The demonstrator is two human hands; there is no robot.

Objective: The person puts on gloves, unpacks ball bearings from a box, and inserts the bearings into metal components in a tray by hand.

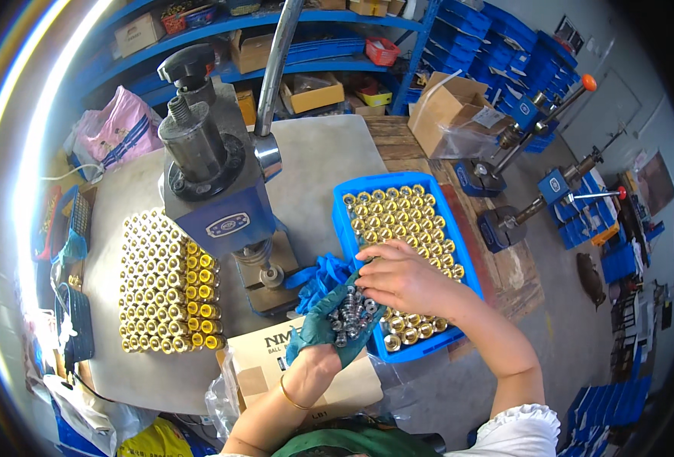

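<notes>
Parts [348, 314]: a loose heap of small silvery pieces, nearer to me than the press [226, 217] and to its right; they lie in my left grip [315, 329].
Left grip: gloved in teal, palm up, curled round the heap from below and pinching no single piece that I can see.
Right grip [409, 278]: bare, right of the press, fingers bent and close together at the edge of the heap; whether the tips pinch a piece I cannot tell.
Tray [343, 228]: blue, right of the press, with gold cups [401, 217] upright in close rows; my right grip and forearm hide some of them.
Block [154, 282]: more cups, left of the press, packed in rows on the worktop [329, 152]; most look pale on top, while those on the side toward the press look yellower.
Press base: I make out no cup on it.
Carton [253, 369]: nearer to me than the press, partly under my left forearm.
Cups done: both groups are already in order, and I judge the paler ones in the block to be further along, though they are too small to be sure.
Parts left: my palm is well filled, so by my judgement a good many pieces are not yet placed; how many cups in the tray have theirs I cannot tell.
</notes>
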